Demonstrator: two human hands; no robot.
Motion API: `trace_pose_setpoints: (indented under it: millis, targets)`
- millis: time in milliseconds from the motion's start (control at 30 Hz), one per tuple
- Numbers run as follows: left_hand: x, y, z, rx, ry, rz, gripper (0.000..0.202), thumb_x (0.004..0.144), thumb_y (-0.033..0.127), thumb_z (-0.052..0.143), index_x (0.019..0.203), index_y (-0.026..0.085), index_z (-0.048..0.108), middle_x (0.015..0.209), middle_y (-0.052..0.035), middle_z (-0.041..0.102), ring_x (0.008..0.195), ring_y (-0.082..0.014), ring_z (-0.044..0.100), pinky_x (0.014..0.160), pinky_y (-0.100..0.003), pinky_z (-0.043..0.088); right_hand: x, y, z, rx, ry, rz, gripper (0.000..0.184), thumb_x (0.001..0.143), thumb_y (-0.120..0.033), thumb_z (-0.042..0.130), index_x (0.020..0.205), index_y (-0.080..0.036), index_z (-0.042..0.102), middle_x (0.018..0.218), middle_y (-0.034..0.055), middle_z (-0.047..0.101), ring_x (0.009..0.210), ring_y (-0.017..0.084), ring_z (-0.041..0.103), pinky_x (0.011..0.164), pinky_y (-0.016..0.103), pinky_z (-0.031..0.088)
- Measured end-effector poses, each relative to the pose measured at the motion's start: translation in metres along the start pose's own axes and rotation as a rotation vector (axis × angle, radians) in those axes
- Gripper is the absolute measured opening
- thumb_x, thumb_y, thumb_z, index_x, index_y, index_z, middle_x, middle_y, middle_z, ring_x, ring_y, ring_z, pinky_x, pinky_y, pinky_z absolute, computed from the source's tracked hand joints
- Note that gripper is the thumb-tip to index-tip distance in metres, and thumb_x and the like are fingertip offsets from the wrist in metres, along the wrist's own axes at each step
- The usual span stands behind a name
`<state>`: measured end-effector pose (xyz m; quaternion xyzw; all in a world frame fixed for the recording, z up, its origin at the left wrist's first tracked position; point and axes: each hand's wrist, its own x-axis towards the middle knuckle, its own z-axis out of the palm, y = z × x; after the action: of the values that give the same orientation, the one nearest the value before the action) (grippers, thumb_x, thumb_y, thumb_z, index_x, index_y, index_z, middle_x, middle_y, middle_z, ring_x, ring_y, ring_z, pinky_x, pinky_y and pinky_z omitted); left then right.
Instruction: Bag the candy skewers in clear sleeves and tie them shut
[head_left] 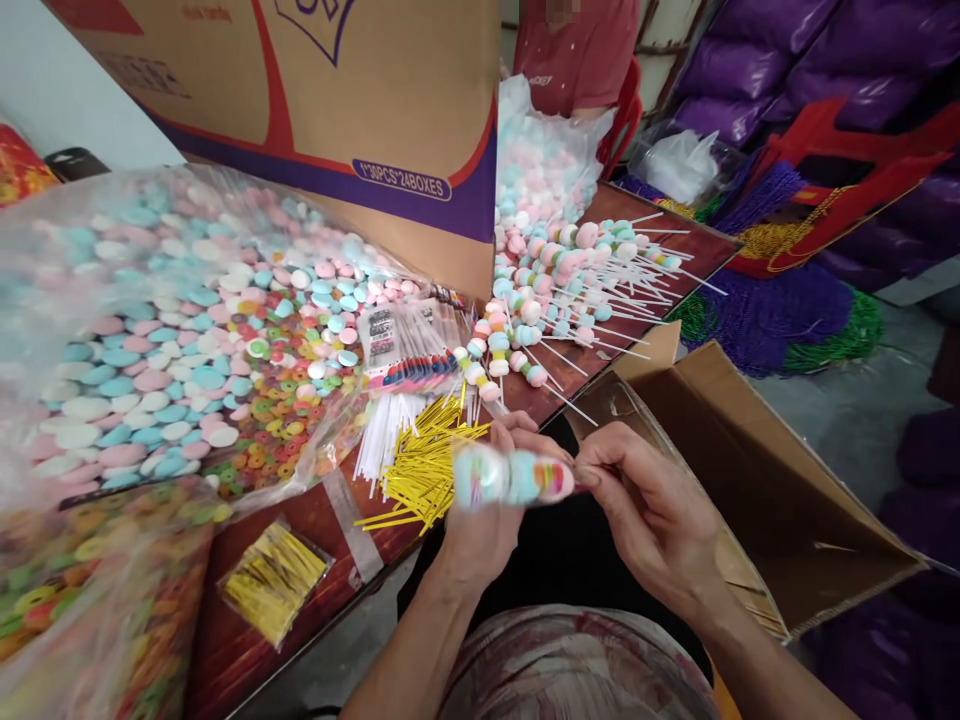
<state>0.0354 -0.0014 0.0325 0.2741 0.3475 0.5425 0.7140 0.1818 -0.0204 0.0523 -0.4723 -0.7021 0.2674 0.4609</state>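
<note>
Over my lap I hold a wrapped candy skewer point(510, 477), pastel blue, white and pink with printed wrapping, blurred by motion. My left hand point(484, 535) is closed around it from behind and below, its fingers partly hidden. At the skewer's right end my right hand point(656, 510) pinches, thumb against fingers; whatever thin piece lies between the fingertips is too small to make out. Just left of my hands lie a heap of gold twist ties point(424, 465) and white sticks point(386, 432). Behind them is a stack of printed clear bags point(412, 345).
Finished candy skewers point(562, 275) are piled at the table's far right. A big cardboard box point(360, 110) stands behind loose pastel candies point(150, 390) and gummy rings point(277, 430). An open carton point(750, 480) sits at my right. Across the table sits a person in a red shirt point(577, 55).
</note>
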Motion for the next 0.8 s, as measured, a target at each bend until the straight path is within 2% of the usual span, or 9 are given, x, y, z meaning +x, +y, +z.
trace_pose_setpoints:
  millis: [100,200,333,433,500,600,667,733,800]
  targets:
    - [-0.005,0.006,-0.005,0.19,-0.148,-0.039,0.048,0.091,0.057,0.05,0.076,0.02,0.077,0.081,-0.0103,0.062,0.09,-0.0229,0.055,0.086,-0.036,0.044,-0.005,0.004,-0.005,-0.065,0.009,-0.028,0.013,0.095,-0.011,0.051,0.085,-0.02,0.055,0.078,-0.0003,0.056,0.071,0.012,0.052,0.066,0.027,0.039]
    - [-0.006,0.008,-0.005,0.399,-0.263,0.018,0.044,0.091,0.055,0.051,0.081,0.022,0.079,0.079,-0.011,0.06,0.097,-0.0254,0.052,0.091,-0.039,0.042,-0.011,0.011,-0.007,-0.097,0.051,0.01,0.013,0.094,-0.012,0.052,0.085,-0.02,0.056,0.08,0.0005,0.058,0.072,0.013,0.054,0.067,0.028,0.041]
    - [-0.003,-0.002,0.008,0.652,-0.236,-0.006,0.054,0.092,0.059,0.044,0.079,0.021,0.078,0.085,-0.01,0.058,0.091,-0.0231,0.052,0.092,-0.039,0.04,-0.016,0.013,-0.008,-0.133,0.15,0.05,0.012,0.093,-0.015,0.056,0.083,-0.021,0.06,0.078,0.0006,0.059,0.069,0.014,0.055,0.065,0.028,0.042]
    - [0.001,-0.014,0.024,0.563,-0.15,-0.12,0.062,0.091,0.065,0.039,0.079,0.018,0.076,0.084,-0.0091,0.061,0.087,-0.0216,0.055,0.091,-0.039,0.04,-0.019,0.011,-0.009,-0.083,0.253,0.122,0.009,0.092,-0.018,0.06,0.084,-0.021,0.063,0.079,0.0006,0.061,0.067,0.013,0.056,0.063,0.027,0.042]
    - [0.004,-0.021,0.034,0.406,-0.15,-0.161,0.059,0.086,0.067,0.049,0.072,0.016,0.074,0.078,-0.0075,0.062,0.082,-0.0206,0.055,0.087,-0.038,0.042,-0.023,0.011,-0.012,-0.027,0.297,0.17,0.007,0.091,-0.021,0.063,0.084,-0.022,0.066,0.081,0.0012,0.062,0.07,0.014,0.056,0.065,0.027,0.043]
    - [0.008,-0.032,0.043,0.196,-0.172,-0.2,0.039,0.077,0.054,0.07,0.074,0.016,0.075,0.078,-0.0061,0.067,0.08,-0.0192,0.058,0.085,-0.036,0.044,-0.035,0.018,-0.018,0.071,0.322,0.336,0.01,0.089,-0.029,0.065,0.088,-0.022,0.071,0.082,0.0021,0.064,0.073,0.016,0.058,0.068,0.028,0.046]
    - [0.01,-0.041,0.045,0.231,-0.131,-0.121,0.027,0.076,0.043,0.074,0.082,0.017,0.078,0.087,-0.0069,0.072,0.086,-0.0206,0.061,0.084,-0.036,0.045,-0.047,0.025,-0.02,0.141,0.302,0.495,0.016,0.087,-0.037,0.066,0.09,-0.022,0.073,0.073,0.0008,0.062,0.068,0.015,0.056,0.062,0.027,0.046]
    - [0.013,-0.047,0.045,0.45,-0.096,0.053,0.019,0.08,0.037,0.072,0.081,0.019,0.078,0.09,-0.0073,0.074,0.091,-0.0215,0.063,0.085,-0.036,0.046,-0.058,0.033,-0.019,0.215,0.265,0.635,0.022,0.081,-0.042,0.072,0.089,-0.022,0.074,0.068,0.0002,0.061,0.065,0.015,0.055,0.057,0.026,0.046]
    - [0.02,-0.047,0.04,0.69,-0.165,0.219,0.017,0.084,0.033,0.068,0.075,0.021,0.077,0.086,-0.0061,0.075,0.087,-0.0199,0.065,0.085,-0.035,0.046,-0.064,0.043,-0.017,0.336,0.302,0.719,0.027,0.075,-0.045,0.077,0.086,-0.021,0.073,0.07,0.0007,0.063,0.066,0.015,0.057,0.057,0.026,0.048]
